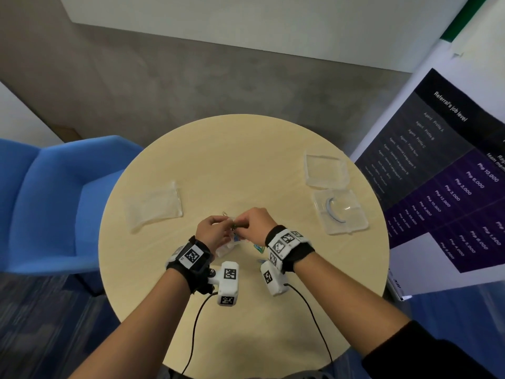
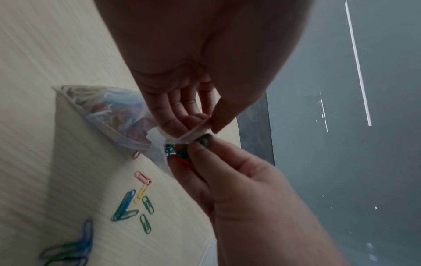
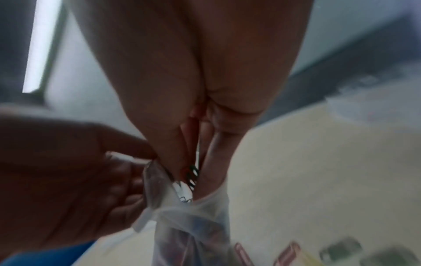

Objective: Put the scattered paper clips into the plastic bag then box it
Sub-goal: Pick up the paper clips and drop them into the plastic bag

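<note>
Over the middle of the round table [image 1: 273, 310], my left hand [image 1: 224, 222] pinches the rim of a small clear plastic bag [image 2: 114, 111] that holds several coloured paper clips. The bag's mouth [image 3: 182, 207] is held open. My right hand [image 1: 241, 224] pinches a few dark green paper clips [image 3: 193, 174] right at that mouth. Several loose paper clips [image 2: 136, 198] lie on the table under my hands, seen in the head view as paper clips [image 1: 259, 248]. The clear plastic box base [image 1: 340, 212] sits at the right.
The box's clear lid [image 1: 325, 169] lies behind the base. A second, empty plastic bag [image 1: 153, 206] lies at the left. A blue chair [image 1: 54, 201] stands left of the table and a printed banner [image 1: 442, 173] stands to the right.
</note>
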### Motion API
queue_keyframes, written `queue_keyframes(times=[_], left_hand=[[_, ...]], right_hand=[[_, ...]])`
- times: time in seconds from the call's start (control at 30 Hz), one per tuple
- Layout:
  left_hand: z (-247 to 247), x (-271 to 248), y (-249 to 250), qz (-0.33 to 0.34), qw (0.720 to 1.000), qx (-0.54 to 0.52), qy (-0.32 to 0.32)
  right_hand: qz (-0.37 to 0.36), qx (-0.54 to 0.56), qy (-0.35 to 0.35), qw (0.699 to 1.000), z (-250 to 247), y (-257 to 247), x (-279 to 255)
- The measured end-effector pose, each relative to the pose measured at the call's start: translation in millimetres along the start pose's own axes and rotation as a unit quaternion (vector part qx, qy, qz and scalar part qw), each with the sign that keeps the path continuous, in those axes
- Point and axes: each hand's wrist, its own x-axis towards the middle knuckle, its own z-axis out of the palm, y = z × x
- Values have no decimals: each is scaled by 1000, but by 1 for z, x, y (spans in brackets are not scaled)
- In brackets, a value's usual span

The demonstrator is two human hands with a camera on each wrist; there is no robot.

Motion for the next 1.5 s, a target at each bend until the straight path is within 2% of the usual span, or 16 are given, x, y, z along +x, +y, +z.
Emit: queue_keyframes(times=[0.07,0.17,0.27,0.33,0.4,0.5,0.57,0.7,0.8,0.87,0.97,1.2,1.33,1.4,1.47,1.5], left_hand=[[-4,-2,2,1,1000,-5,0],[-15,-1,7,5,1000,-17,-2],[-30,2,11,7,999,-28,15],[-40,2,14,6,999,-41,26],[-53,1,15,3,998,-54,35],[-77,-4,13,1,996,-78,39],[-95,-7,10,5,994,-92,52],[-129,-14,-1,16,988,-126,87],[-138,-17,-3,14,986,-134,98],[-138,-17,-4,8,987,-118,112],[-129,-15,-4,1,988,-99,121],[-94,-1,3,-6,993,-84,78],[-67,0,6,-9,996,-68,53],[-58,-1,6,-7,997,-65,43],[-51,-1,6,-7,998,-58,39],[-48,-1,6,-8,998,-56,39]], right_hand=[[0,-54,-11,999,5,-10,4],[-6,-66,-5,998,6,-20,10],[-36,30,62,997,-3,-22,13],[-19,90,116,989,-6,-7,20],[10,36,126,991,-3,15,33],[24,-86,32,995,14,31,61],[-14,-140,-36,989,28,23,87],[-110,-279,-96,949,55,-4,125],[-147,-344,-127,919,75,-9,133],[-159,-385,-137,899,87,-4,128],[-161,-411,-152,884,87,17,106],[-176,-446,-187,858,46,112,10],[-205,-413,-185,868,34,139,-29],[-217,-354,-171,894,28,142,-36],[-206,-290,-93,930,20,143,-34],[-172,-274,-52,945,15,141,-34]])
